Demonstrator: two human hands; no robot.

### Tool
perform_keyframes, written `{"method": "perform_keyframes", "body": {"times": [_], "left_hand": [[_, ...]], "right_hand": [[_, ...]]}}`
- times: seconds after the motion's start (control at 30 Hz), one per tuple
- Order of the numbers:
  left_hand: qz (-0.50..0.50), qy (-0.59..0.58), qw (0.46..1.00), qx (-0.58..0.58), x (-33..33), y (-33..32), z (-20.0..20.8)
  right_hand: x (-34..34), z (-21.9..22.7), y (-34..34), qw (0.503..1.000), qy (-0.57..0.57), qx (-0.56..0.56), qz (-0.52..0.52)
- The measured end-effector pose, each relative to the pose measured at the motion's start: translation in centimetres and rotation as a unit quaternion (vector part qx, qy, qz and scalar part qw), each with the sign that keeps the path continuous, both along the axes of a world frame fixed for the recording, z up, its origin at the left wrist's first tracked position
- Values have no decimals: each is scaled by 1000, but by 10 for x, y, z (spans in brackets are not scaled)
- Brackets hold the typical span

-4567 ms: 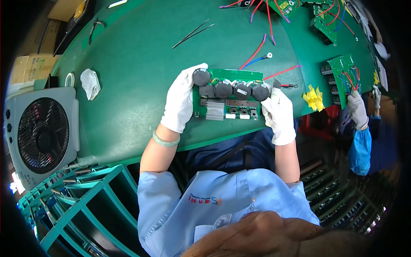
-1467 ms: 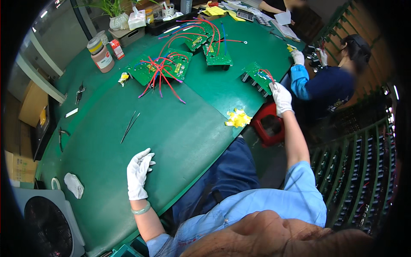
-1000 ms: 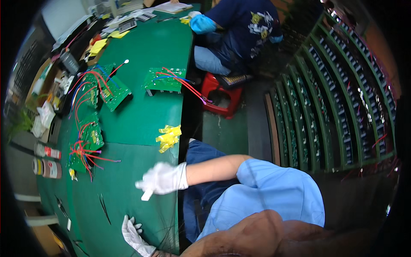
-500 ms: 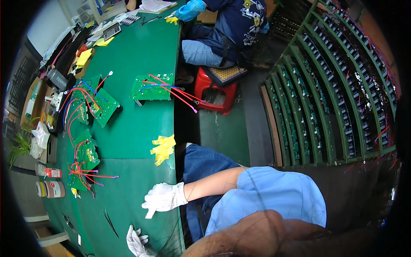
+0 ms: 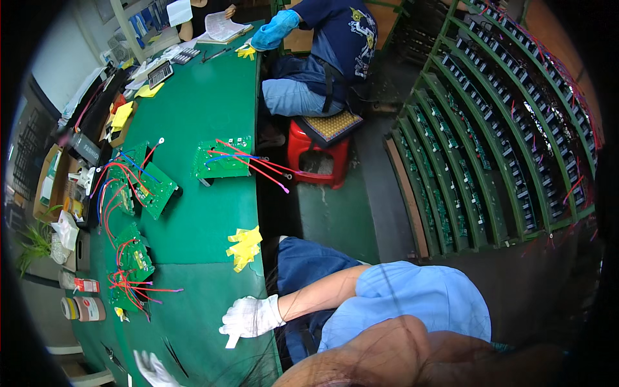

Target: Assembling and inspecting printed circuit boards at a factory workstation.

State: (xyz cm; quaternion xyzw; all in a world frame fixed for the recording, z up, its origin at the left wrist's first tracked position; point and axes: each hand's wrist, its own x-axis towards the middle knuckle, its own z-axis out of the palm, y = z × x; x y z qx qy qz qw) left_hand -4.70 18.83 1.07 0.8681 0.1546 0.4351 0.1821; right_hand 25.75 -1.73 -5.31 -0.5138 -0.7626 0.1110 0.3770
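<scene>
My right hand (image 5: 250, 317), in a white glove, rests low over the green table near its right edge. Its fingers are closed, and a small flat white strip (image 5: 232, 340) sticks out from under them. Down at the lower left, my left hand (image 5: 155, 370) is also gloved. Its fingers are stretched apart, with nothing seen in them. Black tweezers (image 5: 174, 358) lie just right of that hand. Beyond my right hand, a bunch of yellow tape pieces (image 5: 245, 248) sits at the table edge.
Green circuit boards with red and blue wires (image 5: 158, 190) stand along the left. Another board (image 5: 222, 160) sits farther off, its wires overhanging the edge. A co-worker (image 5: 316, 64) sits on a red stool (image 5: 316, 158). Racks of boards (image 5: 490, 142) stand at right. Pliers (image 5: 114, 356) lie lower left.
My left hand has moved left, past the tweezers, and its fingers have spread. My right hand keeps its hold. The view has shifted slightly, and a raised white sheet shows at the far end.
</scene>
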Motion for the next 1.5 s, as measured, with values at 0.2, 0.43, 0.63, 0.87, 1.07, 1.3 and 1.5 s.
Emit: {"method": "perform_keyframes", "body": {"times": [0.2,0.43,0.63,0.87,1.07,1.3,1.5], "left_hand": [[360,188,913,39,36,72,30],[278,185,938,89,57,157,0],[156,245,933,-213,88,160,0],[331,385,786,352,46,170,-4],[405,369,836,37,98,108,58],[496,269,825,29,35,60,135],[409,-25,889,-205,8,-37,149]], "right_hand": [[1,4,-3,1000,-19,-7,-11],[3,15,-2,998,-49,-41,14],[6,20,1,994,-7,-104,21],[4,36,-1,982,8,-180,50],[14,45,5,967,-43,-248,39],[12,20,-3,999,-9,20,27],[13,27,-6,987,84,140,9]]}}
